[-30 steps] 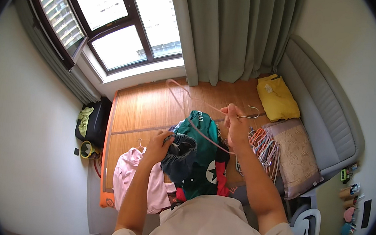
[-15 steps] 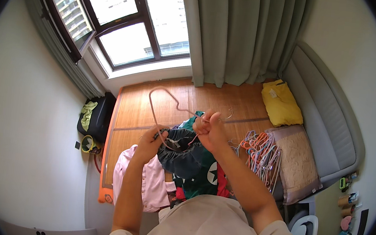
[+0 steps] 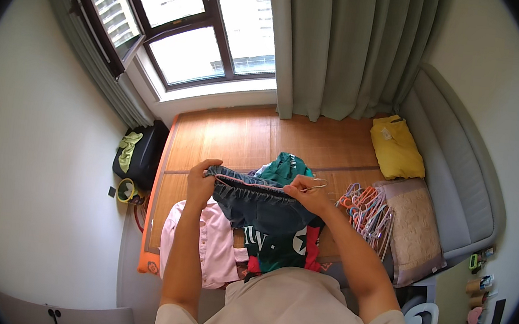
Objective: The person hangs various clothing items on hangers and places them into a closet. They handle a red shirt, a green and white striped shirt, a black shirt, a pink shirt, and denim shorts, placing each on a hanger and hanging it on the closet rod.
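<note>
Dark denim bottoms (image 3: 261, 208) with a gathered elastic waist hang between my hands, the waistband stretched wide. My left hand (image 3: 202, 180) is closed on the waistband's left end. A thin pinkish clothes hanger (image 3: 245, 181) lies along the waist opening, most of its frame hidden by the denim. At the other end, my right hand (image 3: 308, 194) is closed on the hanger and the waistband's edge, with the hook sticking out past the fingers. Below the denim lie a pink buttoned shirt (image 3: 216, 243) and a dark green garment (image 3: 279, 246) with white print.
A wooden-slat mat (image 3: 224, 139) covers the bed. Several hangers (image 3: 365, 211) are heaped to the right, beside a beige pillow (image 3: 417, 229) and folded yellow clothing (image 3: 397, 148). Another green garment (image 3: 287, 168) lies behind the denim. A grey padded headboard (image 3: 461, 164) borders the right side.
The hanger, raised and tilted above the waistband before, now lies level along the waist opening. My hands have moved apart, pulling the waistband straight. My right hand has come lower and to the right.
</note>
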